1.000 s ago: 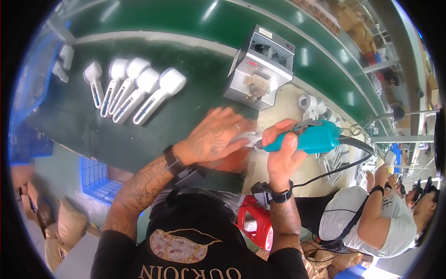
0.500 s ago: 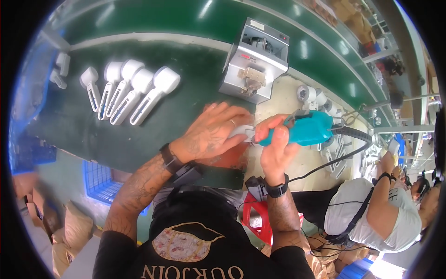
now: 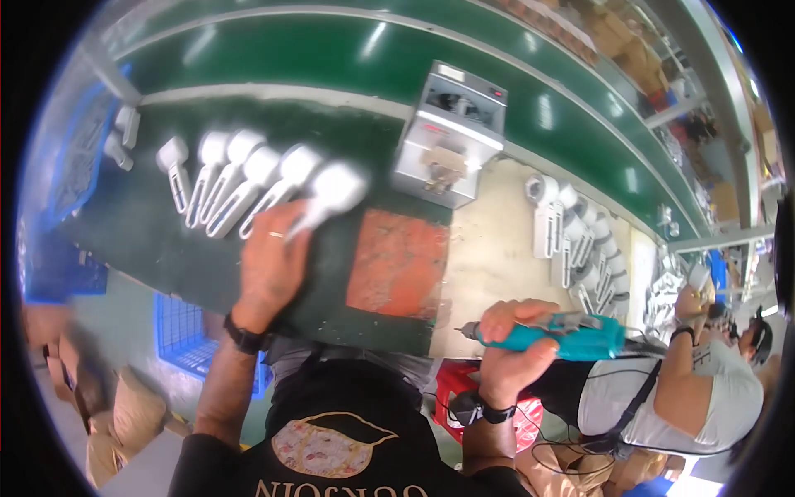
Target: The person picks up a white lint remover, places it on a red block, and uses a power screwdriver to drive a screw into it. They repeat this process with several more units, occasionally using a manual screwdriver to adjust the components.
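Here, a white handled part was held over the green worktop.
It was clasped by the left hand; the teal power screwdriver was gripped by the right hand.

We see a white plastic scoop-shaped part held by its handle over the green counter, head up-right, blurred; a teal electric screwdriver lies level, tip pointing left.
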A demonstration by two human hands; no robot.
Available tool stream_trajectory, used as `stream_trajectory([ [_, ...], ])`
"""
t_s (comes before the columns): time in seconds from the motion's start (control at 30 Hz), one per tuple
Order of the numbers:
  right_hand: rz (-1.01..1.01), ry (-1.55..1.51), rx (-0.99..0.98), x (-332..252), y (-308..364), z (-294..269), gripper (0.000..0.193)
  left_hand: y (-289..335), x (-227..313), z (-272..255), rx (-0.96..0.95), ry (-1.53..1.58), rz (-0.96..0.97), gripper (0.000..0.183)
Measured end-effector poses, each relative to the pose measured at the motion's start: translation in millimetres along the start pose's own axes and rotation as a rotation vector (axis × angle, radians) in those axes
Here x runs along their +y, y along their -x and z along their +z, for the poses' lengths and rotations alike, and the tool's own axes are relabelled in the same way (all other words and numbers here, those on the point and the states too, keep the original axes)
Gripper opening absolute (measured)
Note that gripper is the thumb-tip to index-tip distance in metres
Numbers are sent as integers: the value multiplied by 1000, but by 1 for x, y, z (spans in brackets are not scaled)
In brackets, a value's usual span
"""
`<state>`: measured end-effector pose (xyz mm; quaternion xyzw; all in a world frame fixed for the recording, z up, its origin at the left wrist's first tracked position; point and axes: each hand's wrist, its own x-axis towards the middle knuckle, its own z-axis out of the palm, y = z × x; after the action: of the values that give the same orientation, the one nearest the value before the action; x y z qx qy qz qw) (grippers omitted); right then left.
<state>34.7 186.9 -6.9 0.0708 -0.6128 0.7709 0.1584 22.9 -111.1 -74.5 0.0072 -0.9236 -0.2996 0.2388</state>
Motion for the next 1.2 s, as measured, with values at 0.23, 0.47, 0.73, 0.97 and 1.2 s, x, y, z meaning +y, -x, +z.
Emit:
stream_trajectory([
  [0.23, 14, 44, -41, 8, 14, -29, 70, -30, 95, 17, -129, 220, 314, 33],
  [0.47, 117, 30, -24, -5, 28, -41, 76, -105, 188, 223, -422, 331, 328, 46],
  [0.73, 119, 64, 11, -10, 45, -65, 73, -123, 228, 279, -508, 258, 42, 54],
  [0.97, 105, 141, -50, -7, 34, -62, 74, -108, 187, 258, -198, 411, 214, 35],
  [1.2, 116, 187, -39, 2, 22, -56, 78, -63, 152, 123, -271, 329, 514, 25],
])
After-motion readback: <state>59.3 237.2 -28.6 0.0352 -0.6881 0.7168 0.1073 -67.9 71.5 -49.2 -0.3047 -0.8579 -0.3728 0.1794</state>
